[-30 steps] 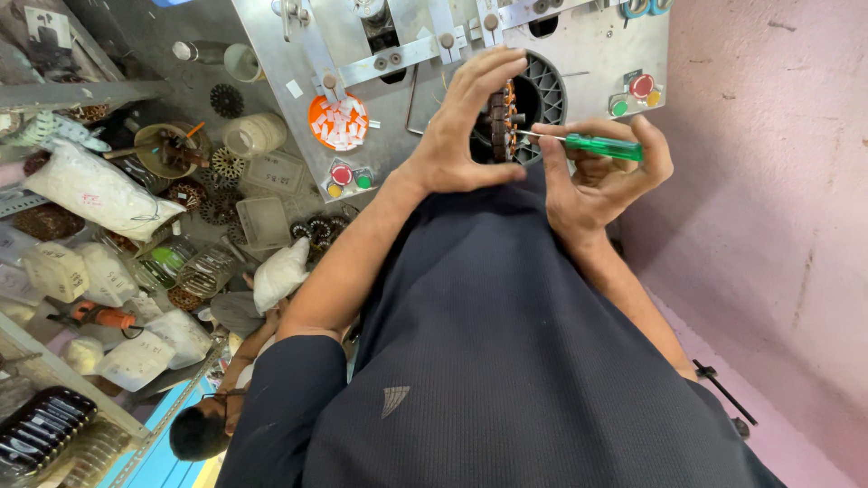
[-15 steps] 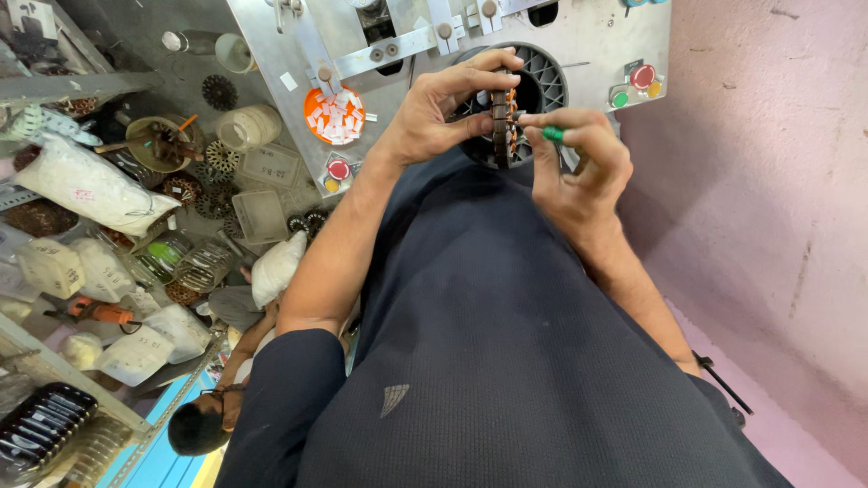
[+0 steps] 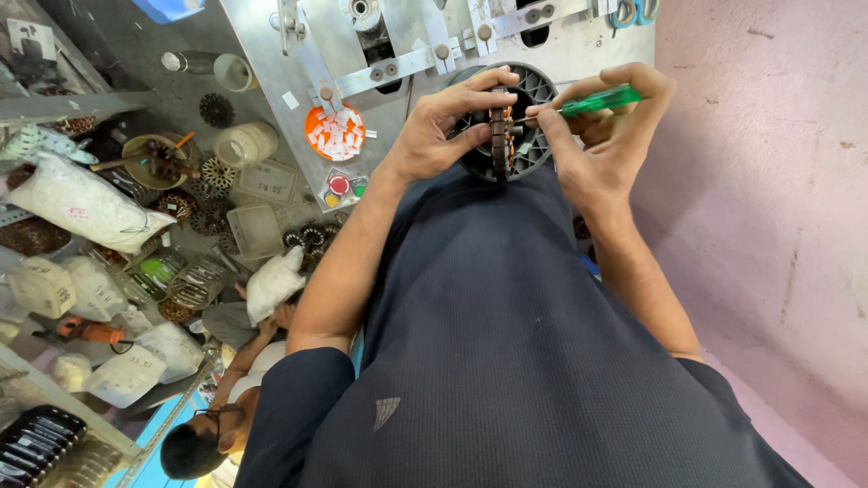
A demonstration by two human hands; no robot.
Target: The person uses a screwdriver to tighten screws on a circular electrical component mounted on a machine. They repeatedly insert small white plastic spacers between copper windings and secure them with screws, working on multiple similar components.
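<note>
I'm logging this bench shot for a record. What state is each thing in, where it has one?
Left hand: gripping the round wound core, held on edge.
Right hand: pinching a green-handled tool, tip at the core.
Black slotted disc: behind the core, partly hidden.
White sack: closed, lying on its side.
White cup: tipped over, open.
</note>
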